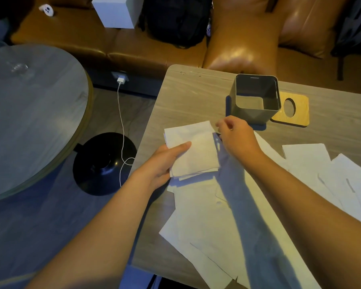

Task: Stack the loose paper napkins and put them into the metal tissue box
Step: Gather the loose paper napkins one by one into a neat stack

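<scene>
A small stack of napkins [193,150] sits in the left hand [165,161], thumb laid flat across the top sheet and fingers curled beneath, a grip that looks meant to keep the thin sheets square while more are added. The right hand [237,135] hovers at the stack's far right corner, fingers bent in toward the thumb as if pinching an edge to line it up; whether it actually has paper between the fingertips I cannot tell. The paper is soft, matte, faintly creased, the stack's edges slightly staggered, so it probably needs another tap to true it. Just beyond the hands stands the metal tissue box [255,99], a square, round-cornered tin with smooth dull walls, open side up and nothing visible inside, close enough that the stack should drop straight in. Its wooden lid [296,113], a flat plate with an oval hole, lies just beside it on the right, set off so the mouth stays free. More loose napkins [217,226] spread over the wood-grain table [188,97] under and between the forearms, overlapping at loose angles, with others fanned out to the right [306,155]. By my read, stacking is barely under way.
</scene>
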